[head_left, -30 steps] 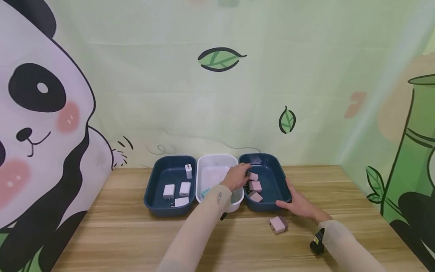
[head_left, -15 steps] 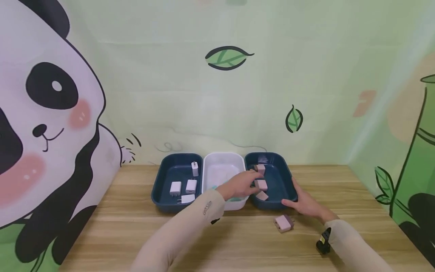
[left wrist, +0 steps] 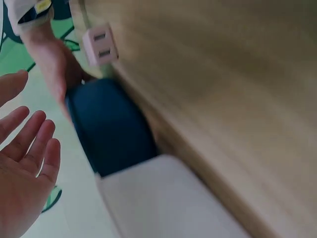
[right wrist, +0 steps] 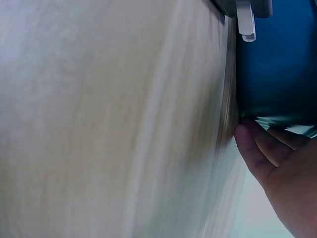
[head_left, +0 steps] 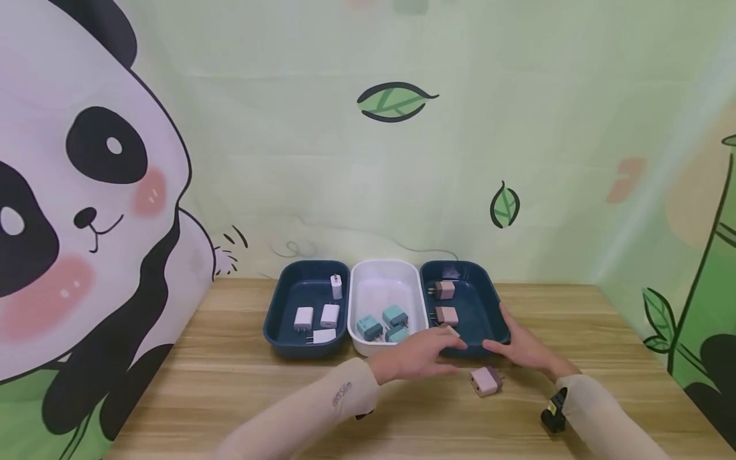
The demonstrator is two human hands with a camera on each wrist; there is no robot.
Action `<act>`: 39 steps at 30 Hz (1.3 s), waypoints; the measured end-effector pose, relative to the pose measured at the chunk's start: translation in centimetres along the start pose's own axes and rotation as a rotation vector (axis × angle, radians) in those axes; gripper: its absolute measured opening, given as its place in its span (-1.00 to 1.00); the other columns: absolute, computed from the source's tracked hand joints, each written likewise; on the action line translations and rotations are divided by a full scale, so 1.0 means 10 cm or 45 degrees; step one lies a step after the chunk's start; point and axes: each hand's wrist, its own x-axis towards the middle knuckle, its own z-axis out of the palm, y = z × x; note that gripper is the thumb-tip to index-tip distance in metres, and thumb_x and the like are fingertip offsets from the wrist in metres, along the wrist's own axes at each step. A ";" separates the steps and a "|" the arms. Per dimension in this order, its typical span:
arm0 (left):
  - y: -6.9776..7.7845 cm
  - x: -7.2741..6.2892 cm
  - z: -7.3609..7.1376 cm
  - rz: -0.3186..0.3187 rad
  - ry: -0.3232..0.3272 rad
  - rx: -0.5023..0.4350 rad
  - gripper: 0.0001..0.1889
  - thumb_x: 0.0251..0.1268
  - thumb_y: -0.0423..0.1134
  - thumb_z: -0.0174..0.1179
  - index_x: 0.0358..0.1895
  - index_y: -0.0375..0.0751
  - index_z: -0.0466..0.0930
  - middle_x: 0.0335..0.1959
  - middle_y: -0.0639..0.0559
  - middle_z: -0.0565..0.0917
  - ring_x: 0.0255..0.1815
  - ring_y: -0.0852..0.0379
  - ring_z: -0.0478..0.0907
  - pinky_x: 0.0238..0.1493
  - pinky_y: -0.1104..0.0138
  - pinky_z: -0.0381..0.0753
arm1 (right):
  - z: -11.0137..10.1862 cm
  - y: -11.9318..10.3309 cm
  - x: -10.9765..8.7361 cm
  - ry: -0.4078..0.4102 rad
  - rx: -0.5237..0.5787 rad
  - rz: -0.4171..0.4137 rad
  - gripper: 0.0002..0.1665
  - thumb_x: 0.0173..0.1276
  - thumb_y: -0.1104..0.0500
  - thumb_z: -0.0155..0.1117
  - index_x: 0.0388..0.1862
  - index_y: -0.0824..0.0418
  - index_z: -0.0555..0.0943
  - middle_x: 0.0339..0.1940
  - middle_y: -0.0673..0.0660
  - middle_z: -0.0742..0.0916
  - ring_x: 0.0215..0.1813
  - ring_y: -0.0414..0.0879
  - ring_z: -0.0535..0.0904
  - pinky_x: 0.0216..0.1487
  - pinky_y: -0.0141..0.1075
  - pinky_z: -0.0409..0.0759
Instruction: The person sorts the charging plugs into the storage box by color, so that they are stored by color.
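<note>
My left hand (head_left: 420,354) hovers over the front of the white tray (head_left: 384,271) and the right blue tray (head_left: 485,291). Its fingers spread loosely around nothing, as the left wrist view shows. With thumb in front and fingers along the side, my right hand (head_left: 529,345) holds the right blue tray's near right corner. Two pink chargers (head_left: 446,315) lie in that tray; a third is mostly hidden behind my left hand. Another pink charger (head_left: 485,381) rests on the table before the tray, its sockets visible in the left wrist view.
Several teal chargers (head_left: 395,315) lie in the white tray. The left blue tray (head_left: 282,319) has several white chargers (head_left: 329,315). All three trays stand side by side near the back of the wooden table (head_left: 195,383), before a printed cloth (head_left: 310,160).
My left hand has come back from inside the right blue tray toward its front edge, uncovering the teal chargers. The right hand keeps its hold. The head view has shifted slightly.
</note>
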 end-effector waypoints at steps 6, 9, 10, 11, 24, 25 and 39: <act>0.05 -0.01 0.21 0.032 -0.085 -0.054 -0.65 0.29 -0.10 0.22 0.12 -0.05 0.54 0.08 0.13 0.53 0.10 0.32 0.43 0.14 0.52 0.33 | -0.03 -0.05 -0.03 -0.040 0.028 0.038 0.24 0.28 -0.19 0.23 0.50 0.31 -0.36 0.45 0.53 -0.02 0.35 0.48 0.07 0.24 0.33 0.09; 0.05 0.00 0.33 0.022 -0.116 -0.057 -0.65 0.28 -0.09 0.23 0.11 0.01 0.54 0.09 0.16 0.49 0.09 0.34 0.41 0.14 0.53 0.33 | -0.03 -0.06 -0.03 -0.060 0.026 0.086 0.26 0.26 -0.25 0.22 0.51 0.24 -0.37 0.46 0.50 -0.02 0.36 0.48 0.07 0.23 0.34 0.10; 0.05 0.02 0.36 0.017 -0.127 -0.064 -0.65 0.27 -0.10 0.24 0.11 0.02 0.54 0.09 0.16 0.48 0.08 0.35 0.41 0.13 0.54 0.33 | -0.04 -0.05 -0.02 -0.063 0.024 0.097 0.26 0.25 -0.26 0.22 0.52 0.23 -0.36 0.46 0.50 -0.02 0.36 0.47 0.07 0.22 0.34 0.11; 0.06 0.03 0.39 0.017 -0.136 -0.062 -0.65 0.26 -0.09 0.25 0.11 0.02 0.53 0.09 0.16 0.48 0.07 0.35 0.40 0.13 0.54 0.33 | -0.04 -0.05 -0.02 -0.064 0.021 0.102 0.26 0.25 -0.26 0.22 0.52 0.22 -0.36 0.46 0.50 -0.01 0.36 0.48 0.08 0.22 0.34 0.12; 0.02 0.21 0.61 -0.017 -0.165 0.057 -0.50 0.26 0.02 0.22 0.25 0.05 0.43 0.27 0.07 0.38 0.20 0.27 0.37 0.19 0.47 0.33 | -0.07 -0.02 -0.02 -0.059 0.015 0.074 0.22 0.27 -0.20 0.24 0.52 0.28 -0.31 0.44 0.52 0.06 0.33 0.43 0.17 0.21 0.28 0.21; 0.02 0.22 0.62 -0.025 -0.173 0.059 -0.50 0.26 0.03 0.21 0.26 0.05 0.42 0.28 0.07 0.38 0.21 0.27 0.36 0.20 0.46 0.32 | -0.07 -0.02 -0.02 -0.062 0.023 0.075 0.22 0.27 -0.20 0.24 0.52 0.27 -0.31 0.44 0.52 0.06 0.34 0.43 0.17 0.21 0.29 0.21; 0.01 0.40 0.64 0.020 -0.312 0.161 -0.38 0.28 -0.01 0.20 0.38 0.01 0.25 0.40 0.14 0.26 0.33 0.30 0.22 0.30 0.47 0.16 | -0.04 0.05 0.01 -0.052 0.026 0.063 0.22 0.28 -0.21 0.22 0.52 0.25 -0.33 0.46 0.49 0.03 0.37 0.41 0.13 0.24 0.29 0.15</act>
